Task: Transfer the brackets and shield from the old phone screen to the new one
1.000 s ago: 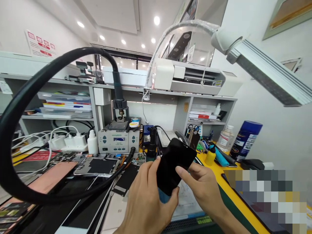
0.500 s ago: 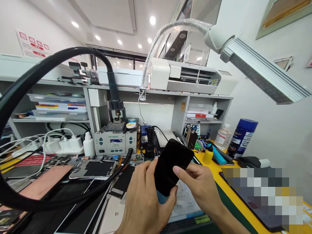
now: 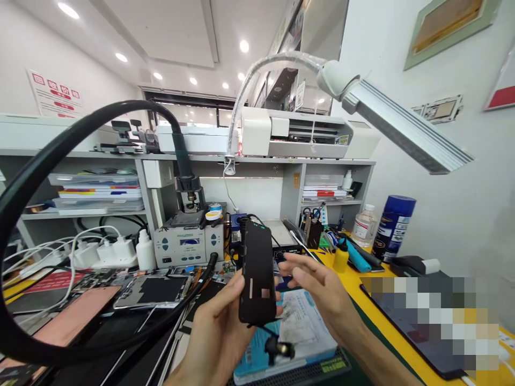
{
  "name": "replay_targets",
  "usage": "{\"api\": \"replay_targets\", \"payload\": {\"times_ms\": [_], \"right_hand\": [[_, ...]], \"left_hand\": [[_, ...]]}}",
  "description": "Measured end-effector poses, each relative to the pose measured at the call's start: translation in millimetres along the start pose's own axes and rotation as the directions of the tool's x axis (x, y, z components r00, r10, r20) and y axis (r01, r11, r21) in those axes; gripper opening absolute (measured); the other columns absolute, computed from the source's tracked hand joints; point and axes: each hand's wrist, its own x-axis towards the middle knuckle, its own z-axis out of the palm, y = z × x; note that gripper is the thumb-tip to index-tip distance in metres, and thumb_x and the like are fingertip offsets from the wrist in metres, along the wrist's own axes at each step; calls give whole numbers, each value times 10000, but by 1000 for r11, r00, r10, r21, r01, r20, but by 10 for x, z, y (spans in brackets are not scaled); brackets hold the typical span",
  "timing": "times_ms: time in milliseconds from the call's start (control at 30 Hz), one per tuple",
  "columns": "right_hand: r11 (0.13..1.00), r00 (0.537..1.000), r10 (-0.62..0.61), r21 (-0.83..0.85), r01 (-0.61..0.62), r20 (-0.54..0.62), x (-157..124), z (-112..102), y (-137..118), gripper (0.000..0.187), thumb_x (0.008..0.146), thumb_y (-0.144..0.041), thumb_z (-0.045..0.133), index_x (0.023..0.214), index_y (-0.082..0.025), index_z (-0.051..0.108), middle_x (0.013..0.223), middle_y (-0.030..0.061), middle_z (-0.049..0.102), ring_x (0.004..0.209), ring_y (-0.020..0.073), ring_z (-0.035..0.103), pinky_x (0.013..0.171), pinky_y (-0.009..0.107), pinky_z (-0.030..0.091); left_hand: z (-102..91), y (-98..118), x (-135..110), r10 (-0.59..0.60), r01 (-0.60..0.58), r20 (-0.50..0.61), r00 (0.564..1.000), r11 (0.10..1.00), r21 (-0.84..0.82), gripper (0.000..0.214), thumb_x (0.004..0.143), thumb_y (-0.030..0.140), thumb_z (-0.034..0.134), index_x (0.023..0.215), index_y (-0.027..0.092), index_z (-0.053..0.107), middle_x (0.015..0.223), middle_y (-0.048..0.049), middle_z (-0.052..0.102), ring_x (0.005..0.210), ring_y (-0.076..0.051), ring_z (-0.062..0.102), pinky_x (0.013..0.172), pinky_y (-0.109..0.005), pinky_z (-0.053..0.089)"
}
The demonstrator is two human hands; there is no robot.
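My left hand grips a black phone screen panel by its lower edge and holds it upright above the bench. The panel's back faces me, and a small flex cable with a connector dangles from its bottom. My right hand hovers just right of the panel with its fingers spread, slightly blurred, holding nothing. Under both hands lies a blue and white packet on a dark mat.
A thick black hose loops from the hot-air station across the left. Opened phones and panels lie at the left. Bottles, a blue spray can and tools stand at the right on the yellow mat. A lamp arm hangs overhead.
The panel has been turned from glass side to back side facing me and raised upright. My right hand has let go of it and opened beside it.
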Motion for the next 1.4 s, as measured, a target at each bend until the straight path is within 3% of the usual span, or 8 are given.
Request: {"api": "replay_targets", "payload": {"times_ms": [200,533,733,900,1067,1167,1300,1400], "right_hand": [[988,983,94,106,-112,156,-5,130,-24,251,801,-360,792,921,-152,717,780,10,672,596,98,539,634,258,450],[996,989,80,22,-84,125,-15,77,-10,314,794,-426,768,726,-133,677,585,-5,609,451,95,488,499,254,382],[997,991,79,-30,-76,111,-11,35,17,239,811,-371,749,834,-137,707,746,51,710,568,145,590,524,259,458],[990,990,88,-116,-75,108,-43,54,-1,225,813,-361,750,822,-140,709,738,28,681,604,119,548,523,218,433],[990,981,79,-125,-58,174,-62,77,-44,264,872,-414,689,873,-150,696,688,-15,578,560,92,471,535,216,421],[999,955,34,-29,-27,293,-80,61,-79,304,910,-430,634,1098,-192,654,819,3,580,625,120,522,644,273,476],[998,888,48,-58,-24,458,-148,80,-95,577,805,-298,751,1330,-266,513,1056,42,537,863,186,540,831,346,488],[989,880,82,-150,-12,469,-192,158,-59,667,778,-185,765,1355,-300,452,1100,38,521,903,185,520,880,356,472]], "left_hand": [[-34,-61,6,-237,235,-39,971,971,-54,333,897,323,566,1043,88,752,826,-144,781,793,-327,750,694,-401,564],[30,-81,1,-302,300,-36,953,953,-41,440,918,369,533,1287,151,633,939,-117,785,826,-311,741,809,-427,529],[-10,-121,11,-230,230,73,970,973,17,468,952,434,505,1356,203,560,995,-98,770,878,-285,733,850,-419,518],[-7,-143,4,-296,282,95,950,949,139,529,947,507,485,1326,146,560,1036,-153,752,871,-318,736,814,-445,537],[36,-101,-14,-320,311,6,947,924,223,528,917,540,528,1291,169,576,982,-142,764,672,-271,747,640,-366,565],[51,-36,-26,-241,251,-68,968,933,257,578,895,567,552,1295,149,570,881,-136,772,666,-279,748,624,-363,576],[45,26,-21,-138,175,-161,977,953,247,595,874,570,588,1337,197,551,920,-117,775,713,-270,752,634,-356,589],[26,26,0,-125,163,-177,976,961,221,596,878,570,582,1344,201,554,991,-131,766,745,-270,752,622,-349,592]]}}
